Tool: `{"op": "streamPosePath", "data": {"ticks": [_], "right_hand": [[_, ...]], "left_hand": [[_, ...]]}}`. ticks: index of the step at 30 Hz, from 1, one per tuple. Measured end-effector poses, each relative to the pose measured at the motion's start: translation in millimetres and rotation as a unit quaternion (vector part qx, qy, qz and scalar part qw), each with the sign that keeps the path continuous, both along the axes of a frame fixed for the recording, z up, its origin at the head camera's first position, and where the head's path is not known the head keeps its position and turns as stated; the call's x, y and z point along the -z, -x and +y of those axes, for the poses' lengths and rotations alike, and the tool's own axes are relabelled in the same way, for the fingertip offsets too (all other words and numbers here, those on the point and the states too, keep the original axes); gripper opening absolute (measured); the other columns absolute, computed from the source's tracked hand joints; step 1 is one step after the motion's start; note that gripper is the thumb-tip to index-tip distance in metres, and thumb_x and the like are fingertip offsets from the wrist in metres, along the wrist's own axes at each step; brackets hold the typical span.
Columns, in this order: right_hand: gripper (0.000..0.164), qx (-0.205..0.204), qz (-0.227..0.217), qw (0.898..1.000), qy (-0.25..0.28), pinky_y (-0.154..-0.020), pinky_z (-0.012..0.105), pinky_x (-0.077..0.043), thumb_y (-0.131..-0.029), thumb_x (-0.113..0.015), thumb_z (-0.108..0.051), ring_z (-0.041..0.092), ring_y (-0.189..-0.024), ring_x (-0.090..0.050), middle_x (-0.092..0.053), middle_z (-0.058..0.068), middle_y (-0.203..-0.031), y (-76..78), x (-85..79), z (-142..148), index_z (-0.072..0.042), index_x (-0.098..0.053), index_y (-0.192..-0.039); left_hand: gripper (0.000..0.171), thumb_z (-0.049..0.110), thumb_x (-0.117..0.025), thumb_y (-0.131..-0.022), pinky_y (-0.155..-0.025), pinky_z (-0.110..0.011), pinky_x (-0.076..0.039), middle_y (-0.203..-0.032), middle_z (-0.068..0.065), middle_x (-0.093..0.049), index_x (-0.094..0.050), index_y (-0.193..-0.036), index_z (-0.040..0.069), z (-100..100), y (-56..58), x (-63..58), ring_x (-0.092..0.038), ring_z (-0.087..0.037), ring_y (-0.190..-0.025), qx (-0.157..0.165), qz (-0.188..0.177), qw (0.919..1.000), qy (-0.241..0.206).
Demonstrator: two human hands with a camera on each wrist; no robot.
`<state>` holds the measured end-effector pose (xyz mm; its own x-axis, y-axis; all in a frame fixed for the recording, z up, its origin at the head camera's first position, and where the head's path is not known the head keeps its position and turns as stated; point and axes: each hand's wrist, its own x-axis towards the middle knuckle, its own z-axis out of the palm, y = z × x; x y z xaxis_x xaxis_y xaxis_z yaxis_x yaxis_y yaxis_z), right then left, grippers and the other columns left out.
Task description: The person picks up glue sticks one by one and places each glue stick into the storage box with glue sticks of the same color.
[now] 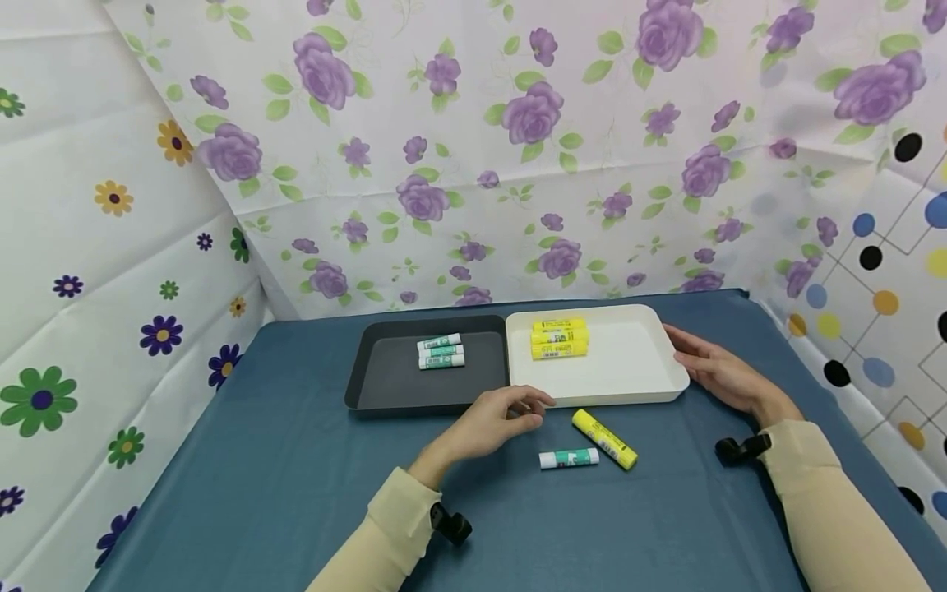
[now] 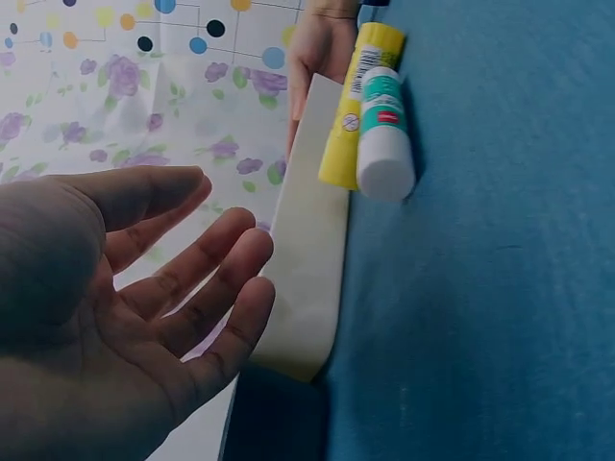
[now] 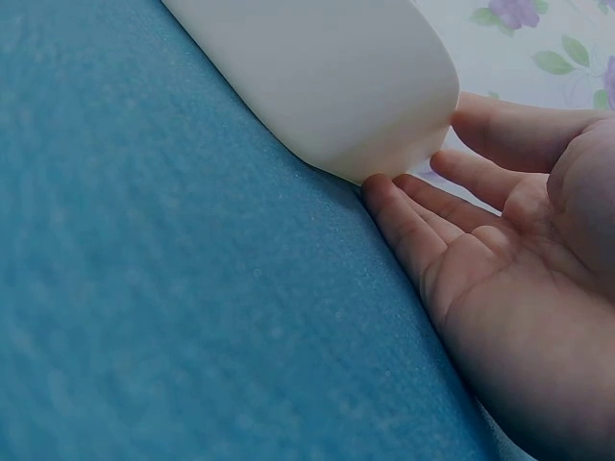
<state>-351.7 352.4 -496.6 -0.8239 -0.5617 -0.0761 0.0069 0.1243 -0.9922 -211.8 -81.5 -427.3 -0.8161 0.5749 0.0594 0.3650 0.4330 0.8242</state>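
Observation:
My right hand [image 1: 721, 374] is at the right end of a white tray [image 1: 636, 353], its extended fingertips touching the outer wall [image 3: 384, 125] in the right wrist view. Over the tray's front left corner is my left hand [image 1: 488, 421], fingers loosely bent with nothing in them; the left wrist view shows its palm [image 2: 106, 355] bare. Three yellow glue sticks [image 1: 560, 350] lie side by side in the white tray. In front of it, on the cloth, are a loose yellow glue stick [image 1: 604, 440] and a loose white-and-green glue stick [image 1: 569, 459].
A dark grey tray [image 1: 385, 374] adjoins the white one on the left and holds three white-and-green glue sticks [image 1: 441, 362]. Both stand on a blue tablecloth [image 1: 281, 477]. Floral sheeting [image 1: 473, 205] hangs behind the table, with patterned sheets along both sides.

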Motion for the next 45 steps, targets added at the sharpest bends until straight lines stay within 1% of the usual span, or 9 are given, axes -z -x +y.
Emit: {"op": "streamPosePath", "data": {"ticks": [4,14,21,26,31,34,38,41,45], "right_hand": [[0.068,-0.005,0.006,1.000,0.002,-0.105,0.011,-0.038,-0.115,-0.043,-0.018,0.026,-0.160,-0.004,0.005,0.013,-0.175,0.1,0.7,1,-0.016,-0.002,-0.169],[0.069,0.000,-0.001,1.000,0.007,-0.105,0.011,-0.039,-0.114,-0.044,-0.019,0.021,-0.160,-0.007,0.004,0.011,-0.175,1.8,0.9,1,-0.018,-0.003,-0.170],[0.069,-0.004,-0.006,1.000,0.009,-0.106,0.012,-0.039,-0.114,-0.045,-0.020,0.010,-0.156,-0.016,0.005,0.011,-0.175,0.2,-0.4,-2,-0.018,-0.003,-0.170],[0.069,0.003,-0.006,1.000,0.011,-0.105,0.011,-0.039,-0.114,-0.045,-0.019,0.005,-0.153,-0.019,0.004,0.010,-0.175,-0.4,-1.4,-2,-0.018,-0.004,-0.170],[0.069,0.009,-0.010,1.000,0.009,-0.106,0.011,-0.039,-0.114,-0.045,-0.019,0.003,-0.152,-0.019,0.003,0.009,-0.175,0.1,-2.1,-3,-0.018,-0.004,-0.170],[0.069,0.009,-0.011,1.000,0.008,-0.106,0.012,-0.039,-0.114,-0.045,-0.019,0.004,-0.153,-0.020,0.003,0.009,-0.175,0.7,-2.7,-3,-0.018,-0.005,-0.170],[0.069,0.009,-0.011,1.000,0.001,-0.105,0.011,-0.039,-0.114,-0.045,-0.019,0.017,-0.159,-0.010,0.004,0.009,-0.175,0.6,-2.8,-1,-0.018,-0.004,-0.170],[0.069,0.006,-0.007,1.000,-0.002,-0.105,0.011,-0.039,-0.114,-0.044,-0.020,0.029,-0.160,0.002,0.005,0.008,-0.175,0.3,-1.5,0,-0.019,-0.003,-0.170],[0.068,0.006,-0.005,1.000,-0.003,-0.105,0.011,-0.038,-0.115,-0.043,-0.020,0.031,-0.160,0.003,0.004,0.007,-0.175,-0.1,0.9,0,-0.020,-0.004,-0.170]], "left_hand": [[0.032,0.020,-0.061,-0.108,-0.090,-0.030,-0.053,-0.116,-0.001,-0.068,-0.065,-0.138,0.010,2,-2.0,5.7,-0.065,-0.014,-0.103,0.007,-0.008,0.9999,0.008],[0.035,0.023,-0.063,-0.107,-0.091,-0.028,-0.053,-0.124,-0.007,-0.067,-0.064,-0.140,0.012,7,-5.8,18.6,-0.064,-0.012,-0.106,0.031,-0.021,0.9988,0.033],[0.038,0.024,-0.067,-0.105,-0.077,-0.024,-0.050,-0.116,-0.001,-0.066,-0.065,-0.140,0.011,8,-8.2,20.0,-0.061,-0.009,-0.092,0.044,-0.044,0.9964,0.057],[0.039,0.026,-0.069,-0.103,-0.080,-0.022,-0.050,-0.111,0.004,-0.065,-0.067,-0.139,0.012,11,-7.8,21.8,-0.059,-0.005,-0.091,0.051,-0.038,0.9954,0.072],[0.039,0.026,-0.070,-0.102,-0.084,-0.022,-0.050,-0.113,0.001,-0.065,-0.067,-0.139,0.012,15,-8.2,23.4,-0.058,-0.003,-0.093,0.055,-0.026,0.9941,0.090],[0.040,0.027,-0.072,-0.101,-0.087,-0.022,-0.050,-0.115,0.001,-0.063,-0.068,-0.138,0.014,17,-9.6,25.6,-0.058,-0.004,-0.097,0.053,-0.014,0.9930,0.105],[0.039,0.027,-0.074,-0.100,-0.089,-0.022,-0.050,-0.113,0.006,-0.060,-0.069,-0.137,0.017,19,-11.7,28.1,-0.057,-0.004,-0.099,0.051,0.001,0.9910,0.124],[0.035,0.022,-0.074,-0.100,-0.085,-0.021,-0.050,-0.108,0.009,-0.060,-0.071,-0.135,0.018,20,-12.3,28.8,-0.056,-0.003,-0.095,0.050,0.009,0.9905,0.128],[0.032,0.019,-0.072,-0.101,-0.080,-0.020,-0.049,-0.103,0.010,-0.061,-0.073,-0.132,0.018,21,-12.9,29.9,-0.054,-0.001,-0.089,0.045,0.013,0.9906,0.129]]}}
